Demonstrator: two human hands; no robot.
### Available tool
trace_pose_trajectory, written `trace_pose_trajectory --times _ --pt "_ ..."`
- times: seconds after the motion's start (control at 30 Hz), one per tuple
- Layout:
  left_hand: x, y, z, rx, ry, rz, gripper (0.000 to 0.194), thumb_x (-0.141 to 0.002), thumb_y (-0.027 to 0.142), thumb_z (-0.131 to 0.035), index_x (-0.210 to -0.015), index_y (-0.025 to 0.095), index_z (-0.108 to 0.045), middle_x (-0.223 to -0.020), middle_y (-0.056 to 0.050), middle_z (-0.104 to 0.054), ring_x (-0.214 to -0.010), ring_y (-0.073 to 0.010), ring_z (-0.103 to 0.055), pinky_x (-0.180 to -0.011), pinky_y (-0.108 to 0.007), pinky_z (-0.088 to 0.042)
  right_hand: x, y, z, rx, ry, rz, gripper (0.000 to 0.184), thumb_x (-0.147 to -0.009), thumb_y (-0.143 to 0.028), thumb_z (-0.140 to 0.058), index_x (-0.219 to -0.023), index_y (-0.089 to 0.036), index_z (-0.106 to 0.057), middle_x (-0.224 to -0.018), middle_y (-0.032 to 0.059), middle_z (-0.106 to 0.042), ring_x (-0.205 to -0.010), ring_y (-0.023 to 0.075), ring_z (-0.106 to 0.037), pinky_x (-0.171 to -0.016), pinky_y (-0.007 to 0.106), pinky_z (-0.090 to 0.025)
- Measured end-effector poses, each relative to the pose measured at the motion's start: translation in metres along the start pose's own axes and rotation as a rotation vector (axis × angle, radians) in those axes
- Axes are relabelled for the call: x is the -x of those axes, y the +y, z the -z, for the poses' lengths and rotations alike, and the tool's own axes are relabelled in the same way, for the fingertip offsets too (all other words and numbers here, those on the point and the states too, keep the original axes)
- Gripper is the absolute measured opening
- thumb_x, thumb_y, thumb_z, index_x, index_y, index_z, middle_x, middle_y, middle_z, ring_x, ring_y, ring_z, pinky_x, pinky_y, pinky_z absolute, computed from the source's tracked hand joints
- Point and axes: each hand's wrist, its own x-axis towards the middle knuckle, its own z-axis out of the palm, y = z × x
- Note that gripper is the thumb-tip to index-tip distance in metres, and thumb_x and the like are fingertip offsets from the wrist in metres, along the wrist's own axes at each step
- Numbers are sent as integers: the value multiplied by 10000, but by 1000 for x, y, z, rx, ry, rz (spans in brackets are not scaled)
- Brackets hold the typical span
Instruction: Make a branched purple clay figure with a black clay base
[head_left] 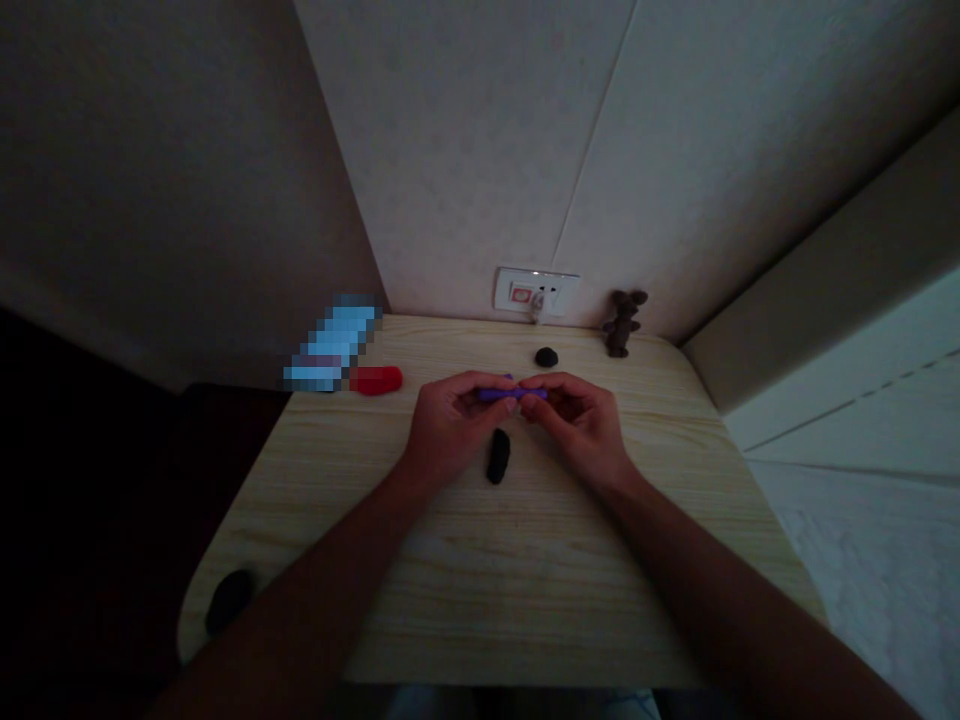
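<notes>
Between my two hands is a slim purple piece, perhaps modelling clay, held level above the middle of the table. My left hand pinches its left part between thumb and fingers. At the other end, my right hand grips it the same way, with both thumbs close together. Just below my hands a black elongated lump lies on the wood. Beyond them sits a small round black lump. A red rounded piece rests to the left of my left hand.
A brown figure stands at the table's back right, near the wall socket. At the back left a bright, pixelated screen shows. Another black lump lies by the front left edge of the wooden table.
</notes>
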Motion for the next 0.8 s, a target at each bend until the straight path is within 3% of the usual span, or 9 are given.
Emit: trace_pose_trajectory --times 0.17,0.4,0.53,0.8 --pt "0 1 1 -1 39 -14 205 -703 202 -901 -880 164 -805 -931 -81 -830 -878 -208 -793 -890 -364 -649 0 0 2 -2 8 15 275 -800 -422 -901 -988 -240 -817 -805 24 -805 -704 172 -756 -742 350 -668" --pt "-1 2 2 -40 46 -5 262 -718 308 -920 -912 172 -806 -944 -87 -834 -862 -231 -800 -866 -395 -664 0 -1 1 -48 0 -21 366 -722 -428 -951 -1009 -243 -820 -923 46 -846 -798 202 -804 -813 388 -695" --pt "-1 2 4 -58 28 -33 240 -725 295 -912 -915 180 -820 -971 -88 -837 -898 -237 -797 -878 -393 -657 0 0 1 -97 -5 -54 330 -708 -422 -962 -932 -233 -811 -911 53 -848 -813 209 -812 -834 388 -694" --pt "-1 2 6 -107 -12 -60 175 -769 283 -876 -922 202 -848 -1005 -91 -841 -956 -243 -793 -939 -408 -633 -1 -1 1 -55 44 15 262 -647 -349 -1000 -858 -280 -861 -887 23 -844 -806 204 -799 -818 386 -692"
